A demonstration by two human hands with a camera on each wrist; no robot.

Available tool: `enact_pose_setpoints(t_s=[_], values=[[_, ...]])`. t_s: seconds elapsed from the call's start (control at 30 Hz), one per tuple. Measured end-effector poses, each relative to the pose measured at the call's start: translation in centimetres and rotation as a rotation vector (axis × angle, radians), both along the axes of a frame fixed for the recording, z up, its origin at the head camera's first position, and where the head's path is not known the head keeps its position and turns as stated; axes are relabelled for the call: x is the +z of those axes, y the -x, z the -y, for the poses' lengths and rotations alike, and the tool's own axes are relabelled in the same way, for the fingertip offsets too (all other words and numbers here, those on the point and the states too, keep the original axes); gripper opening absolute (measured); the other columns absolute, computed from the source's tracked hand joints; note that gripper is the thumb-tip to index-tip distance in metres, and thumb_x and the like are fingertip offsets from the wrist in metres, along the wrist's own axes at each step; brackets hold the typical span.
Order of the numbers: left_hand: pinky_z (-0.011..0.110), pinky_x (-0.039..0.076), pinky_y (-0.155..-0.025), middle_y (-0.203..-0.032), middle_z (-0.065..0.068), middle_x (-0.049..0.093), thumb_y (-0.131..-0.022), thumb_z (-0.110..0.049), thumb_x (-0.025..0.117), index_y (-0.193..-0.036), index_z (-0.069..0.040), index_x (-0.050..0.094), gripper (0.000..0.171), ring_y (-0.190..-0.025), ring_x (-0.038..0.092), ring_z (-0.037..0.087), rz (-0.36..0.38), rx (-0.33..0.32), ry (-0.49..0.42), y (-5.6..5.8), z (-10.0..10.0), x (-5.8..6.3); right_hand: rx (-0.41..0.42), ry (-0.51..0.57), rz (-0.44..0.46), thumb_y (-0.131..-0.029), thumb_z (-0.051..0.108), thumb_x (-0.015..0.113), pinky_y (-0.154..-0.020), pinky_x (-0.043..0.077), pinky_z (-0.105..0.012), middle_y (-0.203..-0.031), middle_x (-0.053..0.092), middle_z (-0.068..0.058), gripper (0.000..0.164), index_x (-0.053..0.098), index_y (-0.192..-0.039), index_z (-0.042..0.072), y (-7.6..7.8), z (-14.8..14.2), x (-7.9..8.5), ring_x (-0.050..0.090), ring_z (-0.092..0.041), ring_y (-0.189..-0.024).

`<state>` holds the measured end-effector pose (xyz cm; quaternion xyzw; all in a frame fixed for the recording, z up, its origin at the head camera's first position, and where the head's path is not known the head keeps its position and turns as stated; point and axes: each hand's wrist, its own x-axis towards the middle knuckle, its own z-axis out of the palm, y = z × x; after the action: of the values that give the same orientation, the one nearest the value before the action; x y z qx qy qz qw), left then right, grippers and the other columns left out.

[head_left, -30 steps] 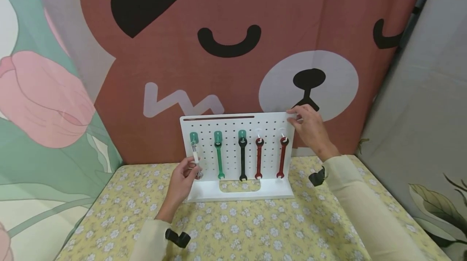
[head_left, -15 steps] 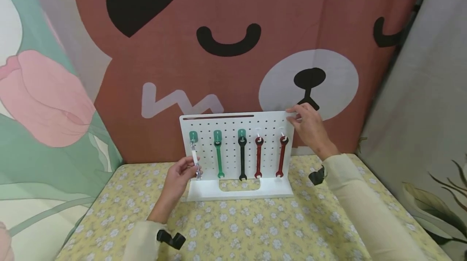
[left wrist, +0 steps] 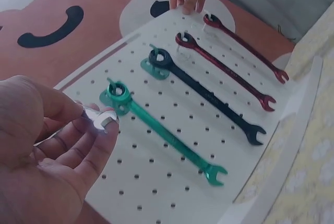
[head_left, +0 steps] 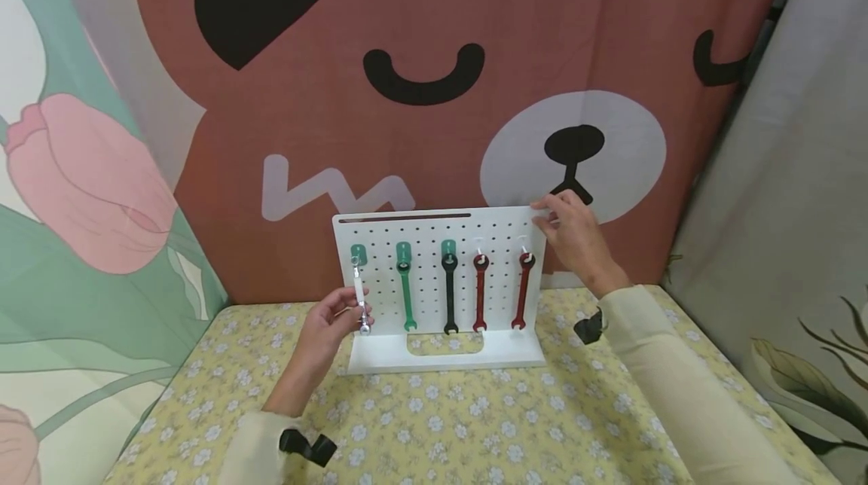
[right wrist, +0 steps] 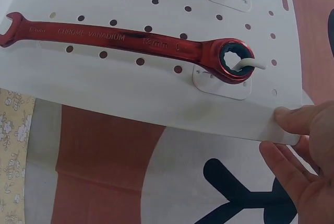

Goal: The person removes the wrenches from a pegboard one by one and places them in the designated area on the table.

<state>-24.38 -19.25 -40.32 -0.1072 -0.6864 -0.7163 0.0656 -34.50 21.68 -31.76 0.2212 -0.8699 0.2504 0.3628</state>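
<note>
My left hand point(head_left: 324, 328) pinches the lower part of a silver combination wrench point(head_left: 359, 291) between thumb and fingers. The wrench stands nearly upright, and its upper ring overlaps the left green hook point(head_left: 361, 255) in the head view. Close up in the left wrist view, the silver open end point(left wrist: 104, 121) pokes out past the fingers. Thumb and fingers of my right hand point(head_left: 575, 236) grip the top right corner of a white pegboard point(head_left: 502, 303). Beside the silver wrench hang a green wrench point(head_left: 407, 297), a black wrench point(head_left: 450, 297) and two red wrenches, one at the right end point(right wrist: 130, 41).
The pegboard's white base point(head_left: 380, 355) stands on a table with a yellow floral cloth point(head_left: 434, 425). Close behind hangs a brown bear-print curtain point(head_left: 420, 146). A grey curtain point(head_left: 766, 229) borders the right side.
My left hand has shifted slightly left and swung the silver wrench's lower end leftward, so it hangs straighter. The right hand keeps its grip on the board's corner.
</note>
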Motion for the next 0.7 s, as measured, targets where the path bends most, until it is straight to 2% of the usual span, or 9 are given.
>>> enact_pose_setpoints(t_s=[0.23,0.43,0.57,0.7], values=[[0.034,0.059,-0.085,-0.106,0.021,0.062,-0.103,-0.002,0.061,-0.135,0.01,0.053,0.034,-0.09,0.069,0.02,0.026,0.067,0.076,0.0,2.0,-1.4,-0.004,-0.02,-0.015,-0.094,0.001,0.074,-0.079,0.06,-0.048,-0.1,0.051,-0.013,0.023,0.071,-0.116,0.007,0.0,0.1,0.0,0.066,-0.033,-0.093],[0.036,0.06,-0.078,-0.105,0.016,0.063,-0.103,-0.004,0.061,-0.131,0.007,0.056,0.03,-0.09,0.066,0.024,0.167,0.149,0.164,0.3,3.7,-2.8,0.003,-0.02,-0.03,-0.095,0.0,0.073,-0.079,0.059,-0.048,-0.099,0.051,-0.014,0.021,0.071,-0.116,0.006,0.0,-0.1,0.1,0.066,-0.034,-0.092],[0.039,0.06,-0.075,-0.102,0.015,0.061,-0.104,-0.004,0.06,-0.127,0.009,0.056,0.028,-0.087,0.063,0.024,0.241,0.131,0.23,0.6,4.8,-4.4,-0.008,-0.01,-0.02,-0.095,-0.001,0.072,-0.078,0.059,-0.049,-0.098,0.051,-0.014,0.021,0.071,-0.115,0.006,-0.1,-0.1,0.1,0.066,-0.034,-0.091],[0.041,0.06,-0.07,-0.098,0.015,0.059,-0.104,-0.002,0.057,-0.127,0.012,0.055,0.027,-0.079,0.06,0.025,0.28,0.085,0.304,0.8,5.7,-6.0,-0.02,-0.005,0.022,-0.096,0.0,0.072,-0.079,0.059,-0.048,-0.099,0.051,-0.013,0.021,0.07,-0.116,0.007,-0.1,0.2,0.2,0.067,-0.034,-0.094]])
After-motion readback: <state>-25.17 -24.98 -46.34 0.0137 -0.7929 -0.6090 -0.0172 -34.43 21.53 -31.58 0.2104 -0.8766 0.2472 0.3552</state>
